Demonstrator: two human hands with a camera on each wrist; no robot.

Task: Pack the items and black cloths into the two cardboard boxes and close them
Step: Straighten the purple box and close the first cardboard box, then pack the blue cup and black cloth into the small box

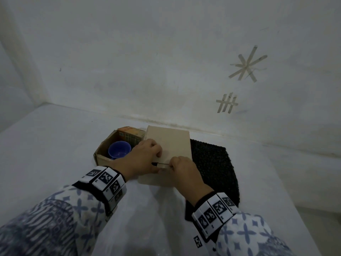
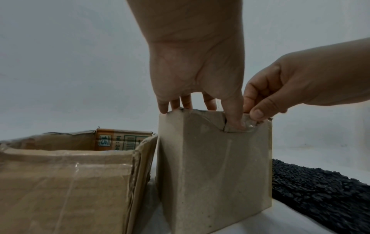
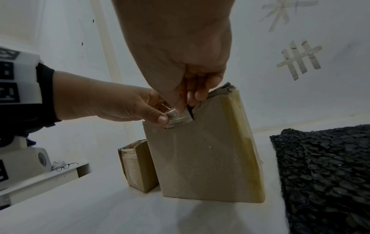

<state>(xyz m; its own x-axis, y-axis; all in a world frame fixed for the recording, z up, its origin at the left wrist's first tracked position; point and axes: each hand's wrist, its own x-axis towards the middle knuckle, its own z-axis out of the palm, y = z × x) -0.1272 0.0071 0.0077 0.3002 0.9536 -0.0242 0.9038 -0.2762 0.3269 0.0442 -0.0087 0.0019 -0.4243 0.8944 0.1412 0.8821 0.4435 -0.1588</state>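
A green "15" stands on the white label of the orange packet (image 2: pixel 112 139) inside the open box (image 2: pixel 66 182); the print beside it is too small to read.

I am working in a plain, bare room, seemingly a makeshift recording corner: I am facing white walls (image 1: pixel 147 61) carrying strips of masking tape (image 1: pixel 247 64) stuck up in star and grid marks, over a white table (image 1: pixel 55 145), with eyeglasses (image 3: pixel 64 166) lying on a side ledge.
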